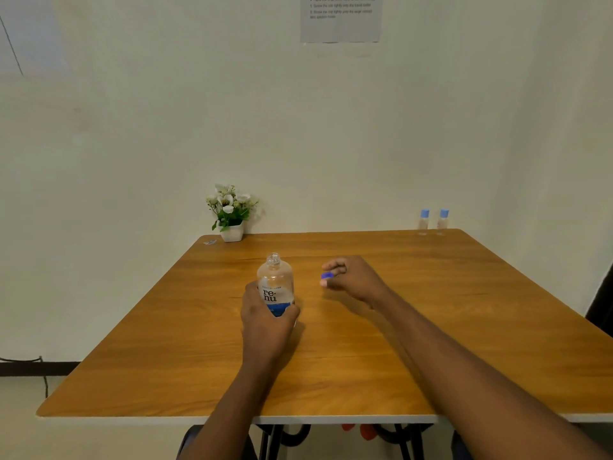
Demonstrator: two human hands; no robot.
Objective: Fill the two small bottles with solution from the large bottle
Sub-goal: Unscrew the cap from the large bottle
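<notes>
The large clear bottle (275, 283), labelled "re-nu", stands upright on the wooden table (464, 327) with its neck uncapped. My left hand (265, 322) is wrapped around its lower half. To the right of it, my right hand (351, 277) pinches a small blue cap (326, 276) between its fingertips, just above the tabletop. Two small clear bottles (424, 221) (443, 221) with light blue caps on stand side by side at the far right edge of the table, well beyond both hands.
A white pot of artificial flowers (231, 212) sits at the table's far left corner, with a small clear scrap (209, 242) beside it. A printed sheet (340, 18) hangs on the wall behind. The table's front edge is close to my body.
</notes>
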